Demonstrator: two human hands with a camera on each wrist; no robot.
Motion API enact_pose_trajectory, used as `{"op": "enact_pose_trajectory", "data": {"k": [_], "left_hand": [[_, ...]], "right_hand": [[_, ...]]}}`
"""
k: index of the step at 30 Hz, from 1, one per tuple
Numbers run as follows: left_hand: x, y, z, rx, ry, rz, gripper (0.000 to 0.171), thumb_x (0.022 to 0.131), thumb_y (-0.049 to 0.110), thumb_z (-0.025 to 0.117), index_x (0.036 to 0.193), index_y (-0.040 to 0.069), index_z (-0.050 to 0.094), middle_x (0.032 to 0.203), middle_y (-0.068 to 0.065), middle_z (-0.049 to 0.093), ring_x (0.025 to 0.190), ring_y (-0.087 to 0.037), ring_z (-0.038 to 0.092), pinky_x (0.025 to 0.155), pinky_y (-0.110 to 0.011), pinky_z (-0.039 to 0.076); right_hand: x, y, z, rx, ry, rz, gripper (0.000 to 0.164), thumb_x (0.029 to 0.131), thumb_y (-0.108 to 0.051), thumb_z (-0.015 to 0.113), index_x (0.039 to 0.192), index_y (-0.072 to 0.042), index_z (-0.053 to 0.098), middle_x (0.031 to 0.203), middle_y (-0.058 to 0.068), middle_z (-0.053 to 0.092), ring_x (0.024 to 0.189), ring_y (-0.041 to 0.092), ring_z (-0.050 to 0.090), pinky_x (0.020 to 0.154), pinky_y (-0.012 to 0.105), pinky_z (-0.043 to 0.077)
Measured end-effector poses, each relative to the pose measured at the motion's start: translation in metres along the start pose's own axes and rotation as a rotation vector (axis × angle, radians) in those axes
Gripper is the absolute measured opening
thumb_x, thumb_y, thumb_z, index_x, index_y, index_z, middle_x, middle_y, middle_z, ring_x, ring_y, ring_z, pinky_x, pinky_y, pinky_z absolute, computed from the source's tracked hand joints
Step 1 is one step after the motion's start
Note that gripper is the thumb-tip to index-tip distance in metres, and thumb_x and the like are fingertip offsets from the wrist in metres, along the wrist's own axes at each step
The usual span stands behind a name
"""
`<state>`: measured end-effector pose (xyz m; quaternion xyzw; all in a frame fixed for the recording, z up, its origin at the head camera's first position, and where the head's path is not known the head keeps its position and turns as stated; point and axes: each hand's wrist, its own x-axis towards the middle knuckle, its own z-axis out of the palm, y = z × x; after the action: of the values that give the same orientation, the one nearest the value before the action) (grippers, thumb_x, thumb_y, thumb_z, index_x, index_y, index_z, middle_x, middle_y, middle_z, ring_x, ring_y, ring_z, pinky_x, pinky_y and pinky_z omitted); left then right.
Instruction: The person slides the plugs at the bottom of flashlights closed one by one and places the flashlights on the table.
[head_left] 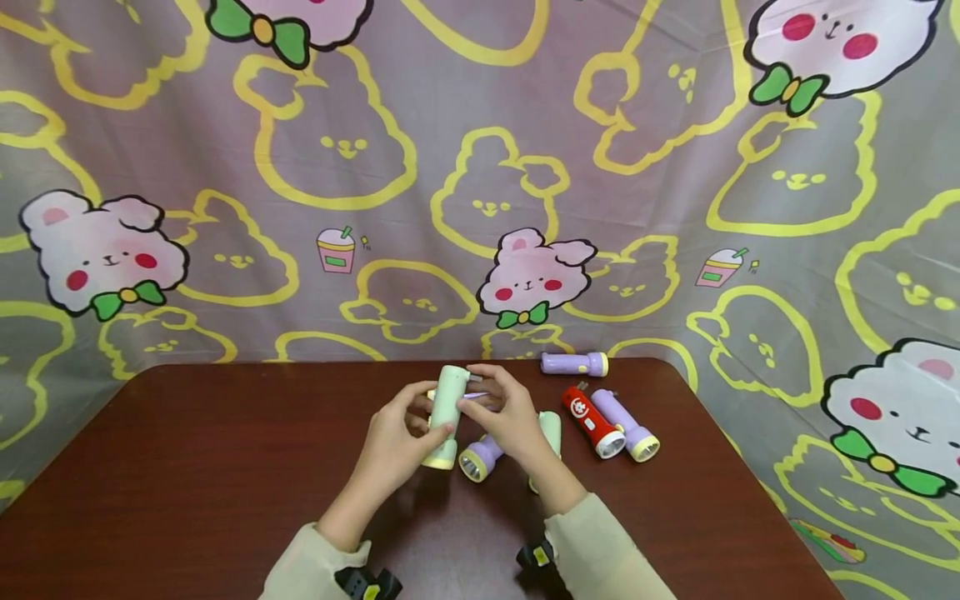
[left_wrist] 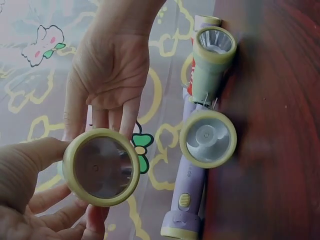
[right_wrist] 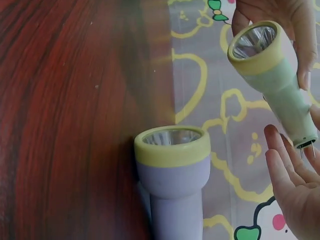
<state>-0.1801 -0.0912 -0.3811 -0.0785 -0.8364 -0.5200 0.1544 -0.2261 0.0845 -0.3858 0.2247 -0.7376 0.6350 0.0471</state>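
Note:
A pale green flashlight with a yellow rim is raised above the table, its lens end tilted down towards me. My left hand grips it, thumb on the near side and fingers behind. Two metal prongs stick out of its tail. Beside that tail is my right hand, its thumb at the body and its other fingers extended near the prongs. Below the hands a purple flashlight lies on the table, partly covered by the right hand. A second green flashlight lies partly behind the right wrist.
Right of the hands, a red flashlight and a purple flashlight lie side by side with lenses facing me. Another purple flashlight lies crosswise at the back edge of the brown table. A patterned curtain hangs behind.

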Motion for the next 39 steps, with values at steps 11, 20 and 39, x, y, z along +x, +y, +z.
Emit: {"op": "enact_pose_trajectory", "data": {"k": [11,20,39], "left_hand": [[-0.007,0.009,0.001,-0.027,0.051,0.078,0.054,0.077,0.009,0.085,0.126,0.01,0.062,0.095,-0.009,0.07,0.071,-0.014,0.063,0.065,-0.024,0.053],[-0.01,0.014,0.002,-0.032,0.049,0.084,0.055,0.077,0.01,0.086,0.126,0.011,0.061,0.096,-0.01,0.071,0.071,-0.013,0.065,0.065,-0.032,0.056],[-0.013,0.015,0.004,-0.026,0.056,0.081,0.054,0.076,0.009,0.086,0.124,0.012,0.062,0.095,-0.009,0.071,0.071,-0.013,0.064,0.063,-0.024,0.052]], "right_hand": [[-0.005,-0.009,0.003,0.159,-0.081,0.022,0.063,0.088,0.001,0.071,0.142,0.001,0.039,0.122,0.031,0.059,0.084,0.013,0.069,0.079,0.024,0.056],[-0.005,-0.009,0.002,0.192,-0.083,-0.001,0.064,0.086,0.004,0.071,0.142,-0.002,0.039,0.117,0.022,0.06,0.08,0.009,0.07,0.075,0.025,0.057],[-0.007,-0.006,0.0,0.217,-0.06,-0.014,0.061,0.084,0.0,0.077,0.136,-0.001,0.046,0.112,0.012,0.063,0.078,0.01,0.07,0.066,0.025,0.055]]}}
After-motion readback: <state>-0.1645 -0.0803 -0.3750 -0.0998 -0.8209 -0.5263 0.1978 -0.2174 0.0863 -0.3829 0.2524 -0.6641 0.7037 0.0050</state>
